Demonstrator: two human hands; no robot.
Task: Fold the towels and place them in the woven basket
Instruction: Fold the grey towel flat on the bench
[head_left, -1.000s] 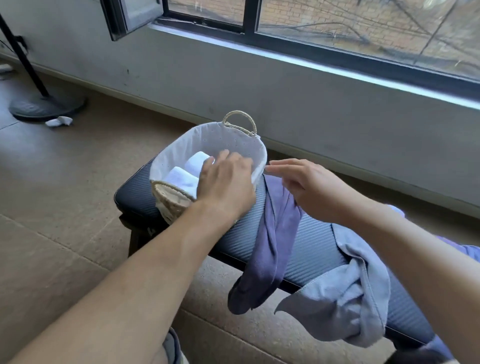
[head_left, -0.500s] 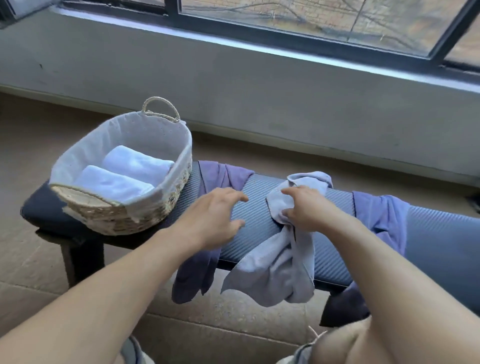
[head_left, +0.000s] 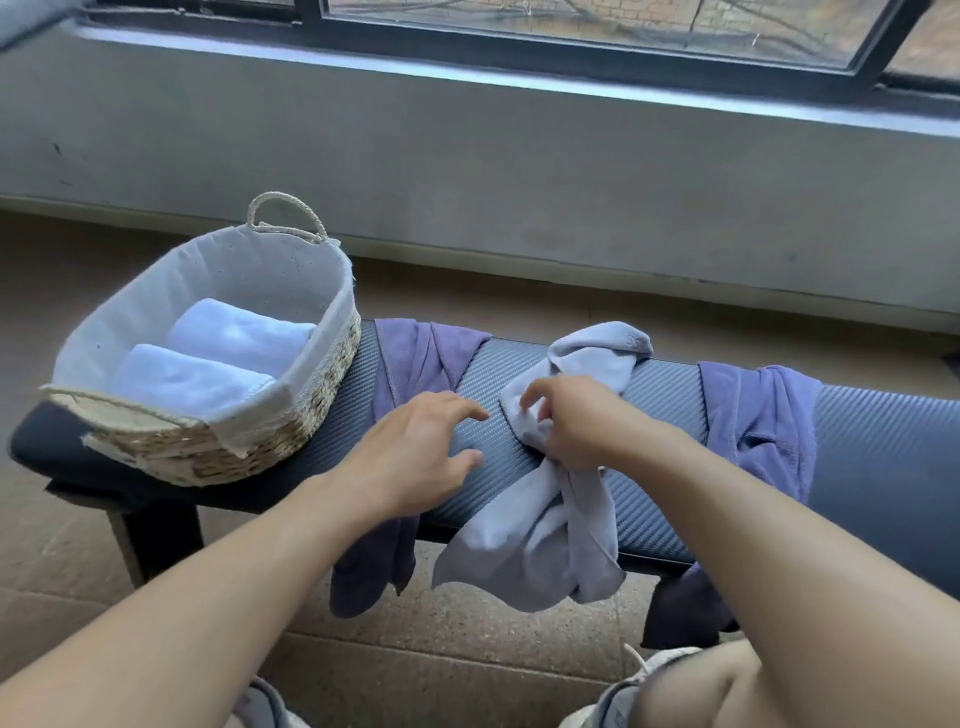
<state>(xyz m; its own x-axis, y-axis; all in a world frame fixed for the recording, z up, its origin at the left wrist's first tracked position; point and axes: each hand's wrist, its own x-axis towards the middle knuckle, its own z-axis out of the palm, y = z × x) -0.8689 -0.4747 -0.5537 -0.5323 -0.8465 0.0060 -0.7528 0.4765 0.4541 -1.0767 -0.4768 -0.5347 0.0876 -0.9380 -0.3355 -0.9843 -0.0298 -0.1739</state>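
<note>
Right hand (head_left: 571, 431) grips grey towel (head_left: 545, 540) right of woven basket (head_left: 291, 415) (two folded inside); left hand (head_left: 415, 457) spread, empty.

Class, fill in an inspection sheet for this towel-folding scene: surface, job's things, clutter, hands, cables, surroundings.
Surface: dark padded bench.
Job's things: woven basket at the bench's left end holds two folded white towels; light grey towel and two purple towels hang unfolded over the bench.
Clutter: nothing seen.
Hands: left hand open above the bench; right hand grips the grey towel.
Cables: nothing seen.
Surroundings: grey wall, window, tiled floor.
</note>
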